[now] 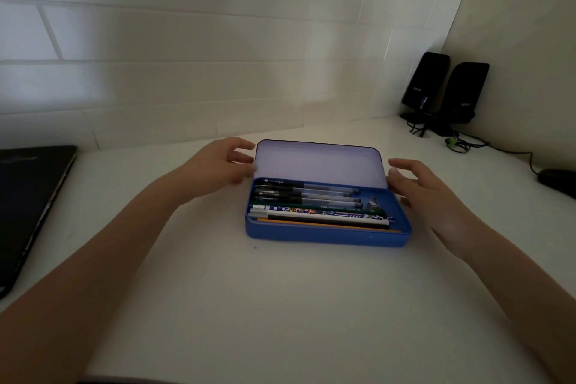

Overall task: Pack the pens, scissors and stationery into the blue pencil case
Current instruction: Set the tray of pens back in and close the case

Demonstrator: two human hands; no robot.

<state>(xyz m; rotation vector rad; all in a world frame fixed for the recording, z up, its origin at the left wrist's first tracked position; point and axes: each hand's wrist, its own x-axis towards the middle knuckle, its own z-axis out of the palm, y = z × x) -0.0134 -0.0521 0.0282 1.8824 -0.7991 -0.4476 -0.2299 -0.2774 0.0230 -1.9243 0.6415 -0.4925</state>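
The blue pencil case [327, 235] lies open in the middle of the white desk, its pale lid [318, 164] standing up at the back. Inside lie several black-capped gel pens [307, 193], a green pencil, a patterned ruler [318, 212], a white pen and a yellow pencil [330, 225] along the front wall. My left hand [218, 165] is at the lid's left edge, fingers loosely spread and holding nothing. My right hand [427, 193] is by the case's right end, fingers spread beside the lid's corner. I see no scissors.
A closed black laptop [31, 206] lies at the left desk edge. Two black speakers [445, 90] with cables stand in the back right corner. A dark mouse [558, 181] sits at the far right. White tiled wall runs behind.
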